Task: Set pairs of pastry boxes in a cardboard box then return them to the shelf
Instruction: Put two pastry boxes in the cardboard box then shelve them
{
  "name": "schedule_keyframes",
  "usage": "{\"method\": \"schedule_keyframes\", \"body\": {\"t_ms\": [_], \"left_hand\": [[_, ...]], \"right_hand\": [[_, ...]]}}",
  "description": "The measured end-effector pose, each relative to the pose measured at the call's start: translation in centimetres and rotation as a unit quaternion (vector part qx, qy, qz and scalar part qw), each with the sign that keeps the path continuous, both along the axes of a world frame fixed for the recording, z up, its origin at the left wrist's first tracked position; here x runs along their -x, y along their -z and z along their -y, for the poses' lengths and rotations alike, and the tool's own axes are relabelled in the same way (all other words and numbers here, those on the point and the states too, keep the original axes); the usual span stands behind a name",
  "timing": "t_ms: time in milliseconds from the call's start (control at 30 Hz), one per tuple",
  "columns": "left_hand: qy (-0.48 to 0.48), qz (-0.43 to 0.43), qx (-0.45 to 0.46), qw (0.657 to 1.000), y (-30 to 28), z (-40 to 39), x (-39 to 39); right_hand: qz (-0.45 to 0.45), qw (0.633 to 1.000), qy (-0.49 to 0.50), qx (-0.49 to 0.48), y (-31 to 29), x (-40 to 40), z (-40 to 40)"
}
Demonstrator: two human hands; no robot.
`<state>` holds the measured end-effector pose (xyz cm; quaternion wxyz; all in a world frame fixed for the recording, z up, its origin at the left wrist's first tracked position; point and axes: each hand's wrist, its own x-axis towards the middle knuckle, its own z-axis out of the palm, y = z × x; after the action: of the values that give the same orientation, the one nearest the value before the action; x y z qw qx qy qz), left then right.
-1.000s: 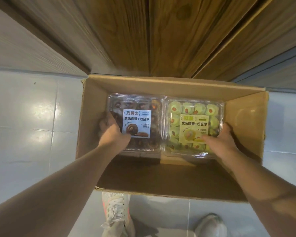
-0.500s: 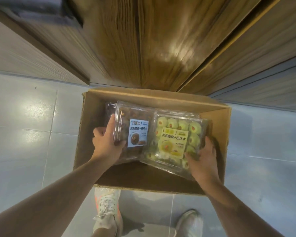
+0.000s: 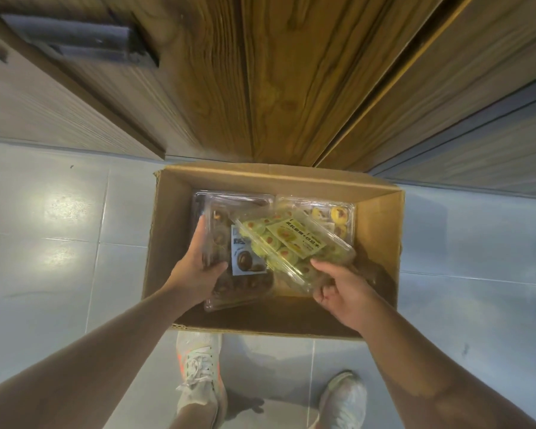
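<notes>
Two pale shoes (image 3: 198, 376) stand on the grey tiled floor (image 3: 59, 243) at the near edge, just short of an open cardboard box (image 3: 381, 243). Both bare arms reach into it from above. The left hand (image 3: 195, 274) clamps the left edge of a clear box of brown pastries (image 3: 245, 274), thumb on top and fingers down its side; this brown box carries a white and blue label. The right hand (image 3: 344, 292) pinches the near corner of a clear box of green pastries (image 3: 291, 246) with a yellow label, fingers curled shut around the rim. The green box is tilted and its left part overlaps the brown one. Both are held inside the carton, above two more clear boxes (image 3: 328, 212) lying side by side against the far wall, the right one showing yellow pastries. Beyond the carton rises a wooden panel (image 3: 260, 72), with a dark blurred fitting (image 3: 84, 41) at upper left
</notes>
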<state>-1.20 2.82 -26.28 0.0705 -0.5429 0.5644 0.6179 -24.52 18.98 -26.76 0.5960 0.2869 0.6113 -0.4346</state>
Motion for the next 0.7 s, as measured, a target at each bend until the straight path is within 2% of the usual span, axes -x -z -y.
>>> {"method": "schedule_keyframes", "body": {"t_ms": [133, 300, 500, 700], "left_hand": [[-0.020, -0.042, -0.004, 0.999, -2.8, 0.2, -0.8], [-0.026, -0.089, -0.021, 0.995, -9.6, 0.7, -1.0], [-0.036, -0.174, -0.030, 0.984, -21.9, 0.0, -0.6], [-0.064, -0.163, -0.005, 0.984, -34.4, -2.5, -1.2]], "right_hand": [[0.004, 0.999, 0.046, 0.017, -2.6, 1.1, -0.3], [-0.015, 0.999, 0.007, 0.049, -8.9, 2.7, -2.3], [-0.052, 0.985, -0.114, 0.120, -21.4, 5.5, -4.4], [-0.094, 0.963, -0.199, 0.153, -36.3, 7.5, -6.3]]}}
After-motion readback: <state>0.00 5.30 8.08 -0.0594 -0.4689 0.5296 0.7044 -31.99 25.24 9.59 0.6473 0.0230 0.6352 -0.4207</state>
